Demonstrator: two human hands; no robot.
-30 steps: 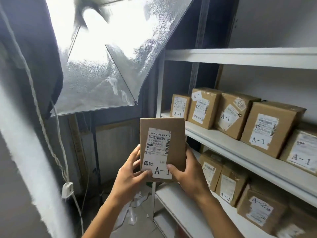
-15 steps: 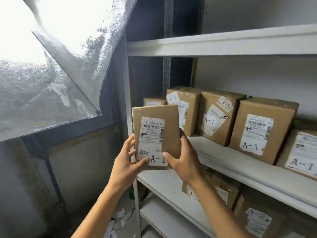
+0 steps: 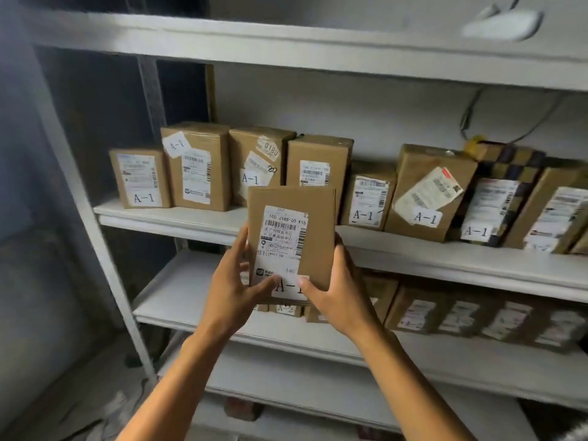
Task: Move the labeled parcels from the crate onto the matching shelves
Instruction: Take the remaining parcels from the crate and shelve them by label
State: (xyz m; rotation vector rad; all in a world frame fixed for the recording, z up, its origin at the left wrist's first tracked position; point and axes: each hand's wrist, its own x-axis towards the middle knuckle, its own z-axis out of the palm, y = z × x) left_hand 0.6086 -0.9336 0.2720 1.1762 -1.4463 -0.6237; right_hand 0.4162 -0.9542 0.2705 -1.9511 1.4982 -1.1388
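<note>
I hold a flat brown cardboard parcel (image 3: pixel 313 214) upright in front of the shelving, its white label marked A-1 facing me. My left hand (image 3: pixel 234 288) grips its lower left edge, thumb on the label. My right hand (image 3: pixel 340 297) grips the lower right corner, thumb across the front. Behind the parcel runs the white shelf (image 3: pixel 178 218) carrying a row of several brown boxes labelled A-1 (image 3: pixel 140 179). The crate is out of view.
The shelf below (image 3: pixel 178 300) holds several boxes, one label reading A-2 (image 3: pixel 284 309). A bare upper shelf board (image 3: pixel 286 43) spans the top. A white upright post (image 3: pixel 105 249) stands at left, with a grey wall and floor beyond. Lower shelves continue beneath.
The view has swung right, from the reflective panel to the shelving front. Both hands still hold the parcel, now in front of the A-1 row's middle.
</note>
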